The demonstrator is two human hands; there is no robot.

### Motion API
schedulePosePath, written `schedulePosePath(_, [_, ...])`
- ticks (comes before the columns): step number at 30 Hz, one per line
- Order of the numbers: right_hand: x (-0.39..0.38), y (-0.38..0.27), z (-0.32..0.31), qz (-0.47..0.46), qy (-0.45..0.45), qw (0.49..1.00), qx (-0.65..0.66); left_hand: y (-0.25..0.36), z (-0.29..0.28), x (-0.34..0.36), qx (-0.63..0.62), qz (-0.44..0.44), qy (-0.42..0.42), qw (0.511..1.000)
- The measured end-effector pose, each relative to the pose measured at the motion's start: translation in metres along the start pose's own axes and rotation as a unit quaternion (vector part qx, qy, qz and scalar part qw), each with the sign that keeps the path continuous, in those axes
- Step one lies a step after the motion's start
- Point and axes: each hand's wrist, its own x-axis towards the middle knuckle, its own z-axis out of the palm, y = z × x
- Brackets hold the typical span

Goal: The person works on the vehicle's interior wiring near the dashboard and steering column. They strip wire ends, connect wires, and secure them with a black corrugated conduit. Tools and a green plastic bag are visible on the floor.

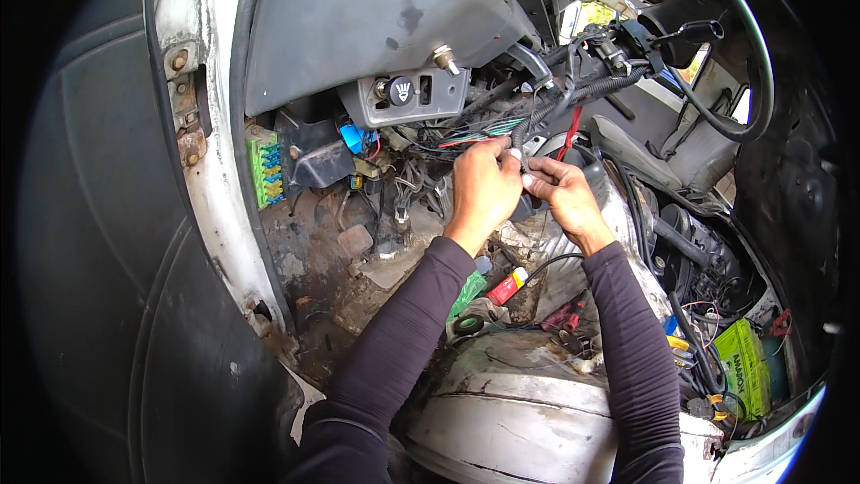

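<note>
1. Both hands up under the dashboard, forearms in dark sleeves rising from the lower edge.
2. Left hand curled, fingers closed around the black wire bundle at its lower end.
3. Right hand just beside it, fingertips pinched shut on the same bundle, thumbs nearly touching.
4. Bundle running up and right from the hands toward the steering column, below the steering wheel.
5. Loose coloured wires tangled just left of the hands, under the grey switch panel.
6. Green fuse block well to the left, beside the door frame.
7. On the floor below the wrists: one red-capped tube, one roll of black tape, red-handled pliers.
8. One green box at the right edge of the floor, amid more cables.
9. Seat visible beyond the right hand.
</note>
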Motion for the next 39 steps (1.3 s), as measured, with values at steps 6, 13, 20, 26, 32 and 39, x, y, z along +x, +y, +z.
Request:
schedulePosePath(6, [0.004, 0.006, 0.015, -0.091, 0.005, 0.992, -0.089, 0.009, 0.014, 0.011, 0.121, -0.021, 0.077, 0.989])
schedulePosePath(13, [0.002, -0.004, 0.04, -0.157, 0.093, 0.968, -0.174, 0.026, -0.005, 0.021, 0.184, -0.034, 0.045, 0.981])
schedulePosePath(20, [-0.003, -0.05, 0.021, -0.274, 0.164, 0.886, -0.336, 0.033, -0.021, 0.025, 0.195, 0.008, 0.009, 0.981])
schedulePosePath(26, [0.014, -0.059, 0.017, -0.356, 0.065, 0.832, -0.42, 0.028, -0.022, 0.023, 0.151, 0.006, -0.027, 0.988])
schedulePosePath(32, [0.031, -0.067, 0.0, -0.387, -0.011, 0.785, -0.484, 0.032, -0.029, 0.024, 0.117, -0.03, -0.067, 0.99])
schedulePosePath(39, [0.03, -0.062, 0.011, -0.342, 0.027, 0.82, -0.459, 0.024, -0.036, 0.025, 0.08, -0.086, -0.1, 0.988])
